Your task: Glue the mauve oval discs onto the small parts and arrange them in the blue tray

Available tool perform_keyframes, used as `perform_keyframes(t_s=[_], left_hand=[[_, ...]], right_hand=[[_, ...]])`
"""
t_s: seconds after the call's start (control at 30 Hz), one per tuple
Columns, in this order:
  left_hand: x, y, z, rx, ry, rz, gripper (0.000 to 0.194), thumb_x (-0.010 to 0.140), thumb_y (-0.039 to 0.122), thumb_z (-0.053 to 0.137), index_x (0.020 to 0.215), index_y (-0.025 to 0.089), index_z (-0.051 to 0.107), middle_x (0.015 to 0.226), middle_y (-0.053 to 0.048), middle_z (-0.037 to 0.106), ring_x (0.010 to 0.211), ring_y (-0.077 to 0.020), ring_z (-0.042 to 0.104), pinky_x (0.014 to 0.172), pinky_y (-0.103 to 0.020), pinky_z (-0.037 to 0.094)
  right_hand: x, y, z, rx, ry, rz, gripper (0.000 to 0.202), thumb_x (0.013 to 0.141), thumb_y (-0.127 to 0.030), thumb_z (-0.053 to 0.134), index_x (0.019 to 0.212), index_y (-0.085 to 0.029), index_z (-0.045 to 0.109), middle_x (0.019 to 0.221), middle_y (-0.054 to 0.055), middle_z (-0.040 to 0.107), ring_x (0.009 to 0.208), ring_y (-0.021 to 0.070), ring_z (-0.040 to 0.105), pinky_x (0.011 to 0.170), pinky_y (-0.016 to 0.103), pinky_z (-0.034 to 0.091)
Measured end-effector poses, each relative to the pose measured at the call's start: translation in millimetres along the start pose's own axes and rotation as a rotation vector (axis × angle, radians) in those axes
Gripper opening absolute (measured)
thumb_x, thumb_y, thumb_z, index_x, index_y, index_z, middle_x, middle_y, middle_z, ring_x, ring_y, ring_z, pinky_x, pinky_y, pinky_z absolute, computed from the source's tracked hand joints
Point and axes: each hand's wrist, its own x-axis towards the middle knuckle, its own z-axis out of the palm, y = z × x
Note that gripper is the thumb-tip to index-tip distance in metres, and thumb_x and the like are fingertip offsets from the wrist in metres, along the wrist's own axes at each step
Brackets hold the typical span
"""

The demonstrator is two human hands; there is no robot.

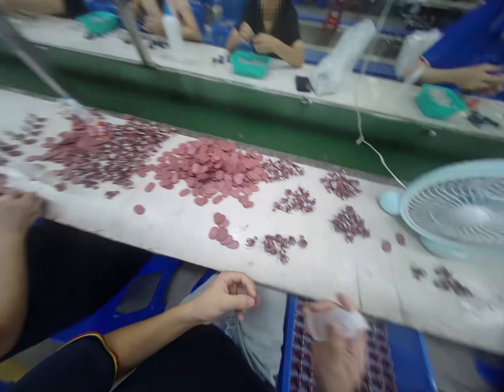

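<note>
My left hand (231,296) is just off the table's near edge, thumb and fingers closed in a pinch. A small reddish edge, apparently one of the pink discs, shows at its fingertips. Over a blue crate (411,354) at the lower right, my right hand (339,354) is blurred by motion and closed around a thin white piece (337,322), cloth or plastic. Rows of dark red pieces (382,354) fill the crate beneath it. On the table in front of my left hand lie a few loose pink discs (222,234) and a cluster of small shiny dark red parts (278,245).
A big heap of pink discs (213,166) and more small-part piles (345,185) cover the white table (174,228). A light blue fan (468,212) stands at right. A co-worker's hand (15,209) is at left; people with green baskets (250,64) sit opposite.
</note>
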Motion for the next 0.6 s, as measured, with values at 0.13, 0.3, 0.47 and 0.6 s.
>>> perform_keyframes(t_s=[0.13, 0.3, 0.47, 0.6], left_hand=[[-2.6, -2.7, -0.4, 0.002, -0.029, -0.169, 0.036, 0.067, 0.030, 0.090, 0.090, 0.010, 0.071, 0.089, -0.006, 0.071, 0.068, -0.0090, 0.066, 0.058, -0.020, 0.058], [-5.0, 6.5, -4.8, 0.046, -0.066, -0.276, 0.034, 0.074, 0.032, 0.085, 0.103, 0.016, 0.078, 0.095, -0.006, 0.072, 0.070, -0.0096, 0.068, 0.069, -0.025, 0.062], [-3.8, 6.3, 3.8, 0.139, -0.129, -0.223, 0.030, 0.079, 0.030, 0.083, 0.105, 0.016, 0.080, 0.108, -0.008, 0.070, 0.070, -0.0078, 0.069, 0.070, -0.021, 0.060], [-4.4, 3.1, 11.7, 0.079, -0.212, -0.122, 0.028, 0.081, 0.026, 0.081, 0.108, 0.019, 0.080, 0.112, -0.007, 0.067, 0.077, -0.0094, 0.072, 0.076, -0.022, 0.061]], right_hand=[[-40.8, 32.9, 27.5, 0.077, -0.204, -0.010, 0.043, 0.088, -0.045, 0.064, 0.118, -0.035, 0.037, 0.090, -0.005, 0.067, 0.073, 0.0131, 0.065, 0.068, 0.031, 0.053], [-47.5, 33.8, 33.7, 0.073, -0.240, 0.083, 0.051, 0.084, -0.036, 0.072, 0.118, -0.032, 0.034, 0.089, -0.008, 0.064, 0.074, 0.0082, 0.063, 0.070, 0.024, 0.052], [-45.3, 21.0, 33.4, 0.034, -0.296, 0.214, 0.049, 0.079, -0.034, 0.077, 0.111, -0.027, 0.040, 0.087, -0.007, 0.067, 0.075, 0.0111, 0.068, 0.075, 0.027, 0.057], [-43.5, 27.9, 30.3, 0.056, -0.307, 0.291, 0.050, 0.078, -0.040, 0.077, 0.111, -0.026, 0.042, 0.085, -0.004, 0.072, 0.071, 0.0152, 0.071, 0.073, 0.032, 0.061]])
